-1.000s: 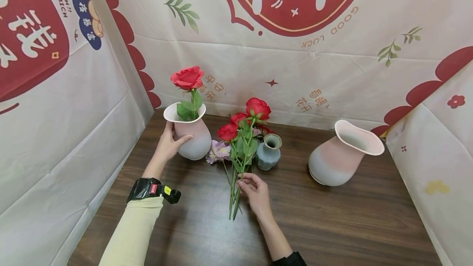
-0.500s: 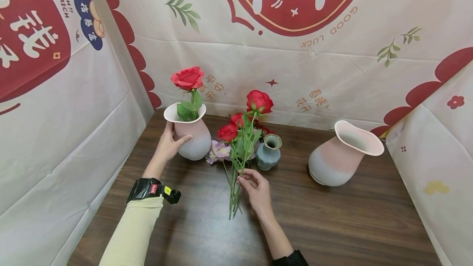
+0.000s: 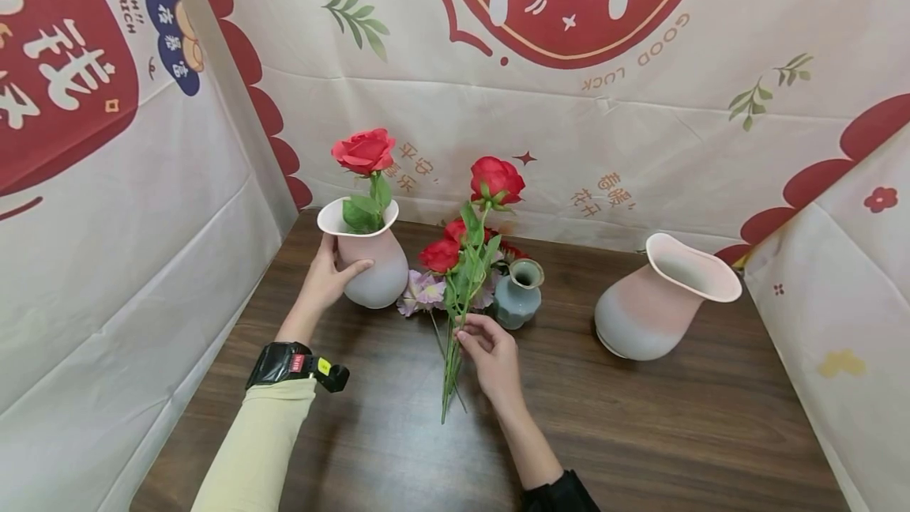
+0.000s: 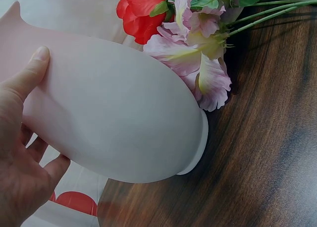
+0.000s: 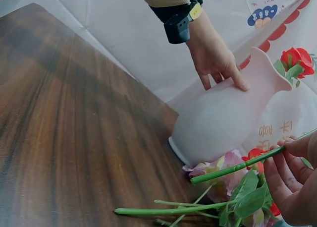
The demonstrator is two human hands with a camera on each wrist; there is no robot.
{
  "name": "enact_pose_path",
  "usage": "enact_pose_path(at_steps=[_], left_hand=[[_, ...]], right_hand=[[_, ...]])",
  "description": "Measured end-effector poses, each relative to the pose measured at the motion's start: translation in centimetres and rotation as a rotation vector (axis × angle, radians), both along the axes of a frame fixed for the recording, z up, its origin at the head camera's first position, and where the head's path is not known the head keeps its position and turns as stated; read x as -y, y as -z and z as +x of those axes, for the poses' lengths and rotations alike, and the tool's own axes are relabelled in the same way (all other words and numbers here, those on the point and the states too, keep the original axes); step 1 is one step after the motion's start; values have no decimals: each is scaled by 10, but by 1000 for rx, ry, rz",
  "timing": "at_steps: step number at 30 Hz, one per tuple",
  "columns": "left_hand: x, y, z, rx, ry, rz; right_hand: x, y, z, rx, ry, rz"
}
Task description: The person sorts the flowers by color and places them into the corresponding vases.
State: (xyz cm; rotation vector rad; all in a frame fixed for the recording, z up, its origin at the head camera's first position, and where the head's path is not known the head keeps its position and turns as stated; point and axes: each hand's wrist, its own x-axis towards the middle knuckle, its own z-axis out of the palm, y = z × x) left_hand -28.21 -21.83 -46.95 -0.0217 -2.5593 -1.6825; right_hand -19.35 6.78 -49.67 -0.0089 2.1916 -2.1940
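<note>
Red rose (image 3: pixel 496 180), at the centre of the head view, bloom uppermost, right of the pink-and-white vase (image 3: pixel 378 267) standing centre left. Its long axis runs steeply, leaning a touch right toward the bloom; the cut end points down the frame. In the right-wrist view that end shows apart from a loose stem (image 5: pixel 168 211), aimed lower left there. Right hand (image 3: pixel 492 354), lower centre, pinches the rose's stem between thumb and fingers, well below the bloom; plainly the nearer hand. Left hand (image 3: pixel 323 283), centre left, grips the vase below its flared mouth, thumb and fingers spread around it. Vase upright; a lighter red rose (image 3: pixel 363 152) stands in it. Relation that matters, by my judgement: the vase mouth lies up and left of the right hand, cut end lower than that mouth. Lilac flower (image 3: pixel 423 292) at the vase's foot, touching or just beside; cannot tell.
</note>
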Motion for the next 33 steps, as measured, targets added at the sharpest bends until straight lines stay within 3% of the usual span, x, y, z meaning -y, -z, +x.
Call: enact_pose_path(at_steps=[20, 33], left_hand=[[1, 1, -2, 6, 5, 10], [1, 1, -2, -5, 9, 16]], right_hand=[[22, -35, -20, -152, -23, 31], [33, -66, -37, -267, -51, 41]])
